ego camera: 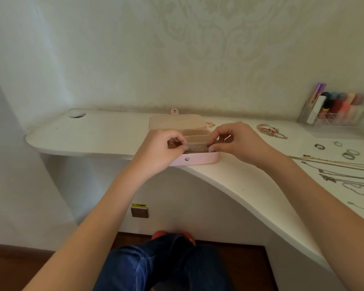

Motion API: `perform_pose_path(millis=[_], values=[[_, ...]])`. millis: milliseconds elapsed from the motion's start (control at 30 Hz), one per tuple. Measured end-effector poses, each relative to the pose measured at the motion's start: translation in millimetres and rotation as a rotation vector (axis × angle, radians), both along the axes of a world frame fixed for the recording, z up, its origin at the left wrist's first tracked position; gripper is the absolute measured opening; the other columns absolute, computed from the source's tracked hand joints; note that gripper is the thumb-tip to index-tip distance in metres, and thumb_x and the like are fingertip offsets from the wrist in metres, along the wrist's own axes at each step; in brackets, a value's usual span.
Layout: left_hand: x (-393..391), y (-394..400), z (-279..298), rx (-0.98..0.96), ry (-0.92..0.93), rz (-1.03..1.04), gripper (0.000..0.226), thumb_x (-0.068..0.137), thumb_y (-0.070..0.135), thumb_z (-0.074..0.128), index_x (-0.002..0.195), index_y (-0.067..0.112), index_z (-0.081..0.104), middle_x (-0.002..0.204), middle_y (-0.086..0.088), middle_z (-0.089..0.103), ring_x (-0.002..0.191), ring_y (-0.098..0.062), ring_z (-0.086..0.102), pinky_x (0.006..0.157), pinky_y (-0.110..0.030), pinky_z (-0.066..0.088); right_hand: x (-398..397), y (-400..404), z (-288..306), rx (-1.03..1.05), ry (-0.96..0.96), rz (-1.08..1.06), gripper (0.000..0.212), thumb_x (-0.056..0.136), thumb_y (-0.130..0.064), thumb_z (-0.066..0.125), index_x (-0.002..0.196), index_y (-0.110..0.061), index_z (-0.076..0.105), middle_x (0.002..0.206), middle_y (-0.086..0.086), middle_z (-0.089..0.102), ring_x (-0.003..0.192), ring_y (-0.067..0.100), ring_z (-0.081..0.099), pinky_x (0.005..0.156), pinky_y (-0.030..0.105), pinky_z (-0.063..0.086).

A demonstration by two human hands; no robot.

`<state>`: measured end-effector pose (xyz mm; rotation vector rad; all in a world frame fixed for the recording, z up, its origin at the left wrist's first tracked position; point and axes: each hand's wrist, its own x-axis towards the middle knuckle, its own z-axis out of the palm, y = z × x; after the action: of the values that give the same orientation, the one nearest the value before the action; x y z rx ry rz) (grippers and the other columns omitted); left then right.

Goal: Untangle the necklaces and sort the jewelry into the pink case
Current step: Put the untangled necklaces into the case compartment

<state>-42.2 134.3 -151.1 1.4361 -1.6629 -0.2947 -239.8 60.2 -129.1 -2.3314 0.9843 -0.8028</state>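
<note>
Sparkly strip (198,147) over pink case (198,160), pinched between left hand (166,144), right hand (232,141)

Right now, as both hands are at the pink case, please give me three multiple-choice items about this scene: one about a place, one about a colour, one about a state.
1. Where do the loose necklace chains lie?
A. on the desk, right of the pink case
B. inside the case
C. on the floor

2. What colour are the trousers of the person?
A. white
B. dark blue
C. green

3. How is the lid of the case?
A. snapped shut
C. taken away
B. open, folded back toward the wall

Answers:
1 A: the chains are spread on the white desk at the right edge of the view.
2 B: dark blue cloth covers the knees below the desk.
3 B: the compartments show, and the left hand and right hand pinch a glittery strip over the case.
</note>
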Motion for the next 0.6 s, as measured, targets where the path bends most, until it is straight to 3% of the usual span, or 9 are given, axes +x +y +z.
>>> perform_pose_path(millis=[100,200,267,367,500,600], values=[[2.3,-2.3,-2.9,0.023,-0.053,0.015,0.014,0.081,0.012,0.067,0.077,0.025,0.07,0.083,0.014,0.066,0.08,-0.001,0.061,0.076,-0.018,0.047,-0.8,-1.5,-0.2,-0.003,0.004,0.013,0.008,0.074,-0.011,0.077,0.081,-0.011,0.074,0.086,0.004,0.067,0.072,0.012,0.052,0.069,0.026,0.043],[3.3,-4.0,-2.5,0.058,-0.082,-0.014,0.015,0.084,0.019,0.065,0.075,0.032,0.068,0.092,0.01,0.063,0.093,-0.014,0.059,0.086,-0.04,0.048,-3.2,-1.7,0.6,0.043,-0.02,0.052,0.018,0.075,-0.01,0.076,0.091,-0.016,0.071,0.084,-0.01,0.066,0.074,0.004,0.054,0.07,0.017,0.045],[2.9,-3.6,-1.6,0.062,-0.135,-0.018,0.011,0.084,0.033,0.06,0.077,0.04,0.065,0.093,0.013,0.061,0.096,-0.018,0.057,0.086,-0.045,0.047,-5.6,-1.9,0.5,0.082,-0.053,0.063,0.027,0.075,-0.008,0.076,0.099,-0.017,0.068,0.09,-0.011,0.066,0.082,0.005,0.057,0.076,0.017,0.049],[1.5,-1.6,-2.1,0.058,-0.25,-0.02,0.015,0.081,0.05,0.056,0.086,0.04,0.066,0.09,0.02,0.057,0.095,-0.009,0.053,0.082,-0.04,0.048,-9.2,-1.1,0.2,0.116,-0.075,0.054,0.022,0.076,-0.009,0.076,0.095,-0.017,0.069,0.093,-0.009,0.067,0.09,0.011,0.061,0.083,0.023,0.05],[-3.6,5.1,-0.3,0.083,-0.283,0.01,0.011,0.073,0.045,0.074,0.08,0.044,0.065,0.106,0.022,0.052,0.096,-0.001,0.045,0.079,-0.028,0.038,-16.2,8.2,-3.7,0.118,-0.073,0.016,0.008,0.078,-0.01,0.075,0.084,-0.014,0.073,0.099,-0.005,0.069,0.096,0.009,0.063,0.087,0.021,0.048],[-8.5,10.4,1.5,0.08,-0.278,0.048,0.011,0.072,0.043,0.075,0.079,0.043,0.066,0.105,0.024,0.05,0.09,0.001,0.037,0.074,-0.025,0.03,-21.4,20.2,-10.7,0.031,-0.024,-0.051,0.01,0.079,-0.011,0.073,0.082,-0.02,0.072,0.095,-0.009,0.069,0.097,0.005,0.061,0.089,0.021,0.048]])
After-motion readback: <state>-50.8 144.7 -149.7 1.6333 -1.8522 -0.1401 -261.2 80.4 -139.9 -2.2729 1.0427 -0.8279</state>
